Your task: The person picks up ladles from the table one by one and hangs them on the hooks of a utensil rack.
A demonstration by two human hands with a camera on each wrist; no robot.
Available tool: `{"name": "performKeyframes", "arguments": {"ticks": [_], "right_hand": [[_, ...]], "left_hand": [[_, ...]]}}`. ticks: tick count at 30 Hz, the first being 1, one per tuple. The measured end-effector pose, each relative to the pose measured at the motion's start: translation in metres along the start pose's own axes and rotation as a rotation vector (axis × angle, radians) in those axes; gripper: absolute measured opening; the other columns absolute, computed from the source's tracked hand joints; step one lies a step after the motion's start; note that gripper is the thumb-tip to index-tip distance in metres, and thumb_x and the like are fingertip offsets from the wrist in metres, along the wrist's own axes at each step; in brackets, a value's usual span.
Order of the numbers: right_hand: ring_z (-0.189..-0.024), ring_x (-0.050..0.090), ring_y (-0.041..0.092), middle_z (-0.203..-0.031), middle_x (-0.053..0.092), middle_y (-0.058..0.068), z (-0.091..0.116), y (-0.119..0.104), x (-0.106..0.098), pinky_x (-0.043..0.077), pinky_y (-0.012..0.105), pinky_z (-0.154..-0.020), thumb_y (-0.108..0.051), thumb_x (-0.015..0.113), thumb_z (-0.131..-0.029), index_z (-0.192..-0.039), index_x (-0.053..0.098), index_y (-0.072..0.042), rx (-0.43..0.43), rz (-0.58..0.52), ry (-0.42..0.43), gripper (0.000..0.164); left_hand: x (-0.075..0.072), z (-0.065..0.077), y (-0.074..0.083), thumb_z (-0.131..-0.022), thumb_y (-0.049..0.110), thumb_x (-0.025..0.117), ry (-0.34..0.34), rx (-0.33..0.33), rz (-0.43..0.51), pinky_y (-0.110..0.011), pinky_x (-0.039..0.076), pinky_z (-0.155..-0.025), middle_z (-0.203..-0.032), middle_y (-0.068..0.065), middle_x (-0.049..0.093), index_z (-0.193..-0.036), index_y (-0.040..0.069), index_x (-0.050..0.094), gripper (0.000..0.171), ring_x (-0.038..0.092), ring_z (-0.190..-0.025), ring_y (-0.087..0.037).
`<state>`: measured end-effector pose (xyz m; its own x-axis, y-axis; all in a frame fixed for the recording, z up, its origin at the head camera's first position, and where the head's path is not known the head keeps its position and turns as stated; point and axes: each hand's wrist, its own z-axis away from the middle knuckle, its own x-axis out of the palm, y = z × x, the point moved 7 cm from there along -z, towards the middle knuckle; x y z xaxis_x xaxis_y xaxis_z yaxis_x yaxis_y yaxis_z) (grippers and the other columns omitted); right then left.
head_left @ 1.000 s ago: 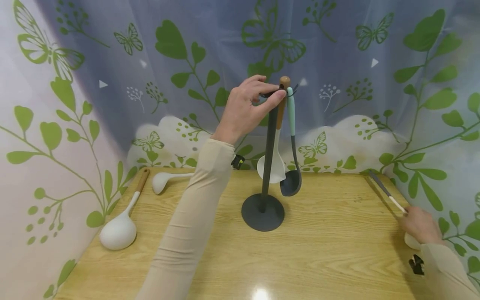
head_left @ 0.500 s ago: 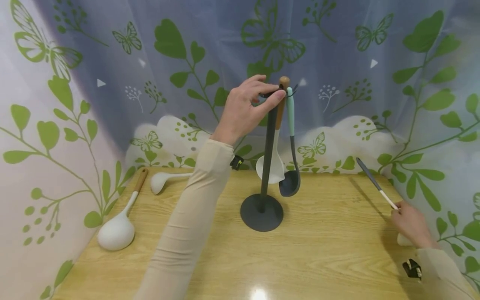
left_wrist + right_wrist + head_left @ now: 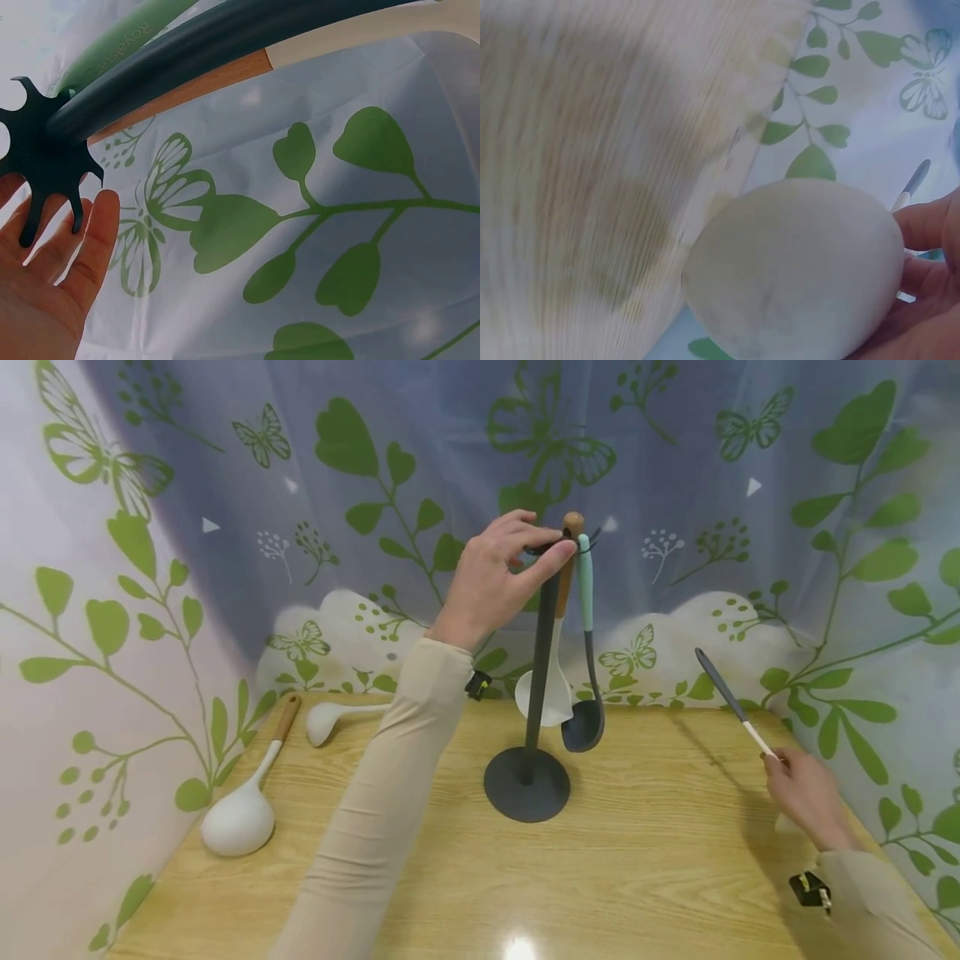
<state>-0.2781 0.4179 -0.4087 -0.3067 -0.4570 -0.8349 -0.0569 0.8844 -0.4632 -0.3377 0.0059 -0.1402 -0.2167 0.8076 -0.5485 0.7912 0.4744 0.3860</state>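
My left hand (image 3: 491, 578) is at the top of a dark utensil stand (image 3: 542, 668), thumb and index finger pinching its hooked disc (image 3: 56, 142). From the hooks hang a white utensil with a wooden handle (image 3: 562, 593) and a dark ladle with a mint handle (image 3: 586, 585). At the right side, my right hand (image 3: 806, 797) grips a ladle by its white shaft (image 3: 759, 739), its grey handle end (image 3: 720, 681) pointing up and away. The rounded white bowl (image 3: 799, 270) of that ladle fills much of the right wrist view, above the table.
On the table (image 3: 637, 877) at the left lies a large white ladle (image 3: 238, 818) with a wooden handle. A smaller white ladle (image 3: 326, 722) lies behind it, partly hidden by my left sleeve. A patterned curtain (image 3: 420, 443) closes off the back and sides.
My right hand has lifted the ladle and carried it left from the table's right edge, its handle end rising. The left hand has stayed at the stand's top.
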Motion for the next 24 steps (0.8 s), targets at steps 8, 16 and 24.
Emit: {"name": "performKeyframes", "arguments": {"ticks": [8,16,24], "right_hand": [[-0.049,0.040,0.018,-0.066,0.053,0.010,-0.004,-0.025,0.004,0.033,0.033,-0.044,-0.014,0.036,-0.101,-0.106,0.058,0.012,-0.048,-0.074,0.019,0.034],[-0.054,0.041,0.022,-0.078,0.056,0.018,-0.009,-0.053,0.004,0.034,0.034,-0.046,-0.017,0.038,-0.102,-0.112,0.059,0.008,-0.101,-0.124,0.067,0.034],[-0.062,0.045,0.025,-0.087,0.057,0.019,-0.010,-0.076,0.005,0.038,0.036,-0.050,-0.019,0.039,-0.103,-0.116,0.059,0.006,-0.117,-0.155,0.093,0.035]], "left_hand": [[-0.001,0.003,0.000,-0.096,0.043,0.050,-0.007,0.007,-0.009,-0.030,0.051,-0.080,-0.134,-0.005,0.054,-0.119,0.018,0.068,0.038,0.040,-0.123,-0.004],[-0.001,0.003,0.000,-0.096,0.041,0.051,0.005,0.022,-0.023,-0.030,0.052,-0.081,-0.133,-0.005,0.055,-0.120,0.017,0.066,0.038,0.036,-0.126,-0.002],[0.001,0.002,0.000,-0.096,0.042,0.052,0.004,0.012,-0.026,-0.028,0.051,-0.080,-0.133,-0.005,0.055,-0.120,0.017,0.067,0.038,0.038,-0.125,-0.004]]}}
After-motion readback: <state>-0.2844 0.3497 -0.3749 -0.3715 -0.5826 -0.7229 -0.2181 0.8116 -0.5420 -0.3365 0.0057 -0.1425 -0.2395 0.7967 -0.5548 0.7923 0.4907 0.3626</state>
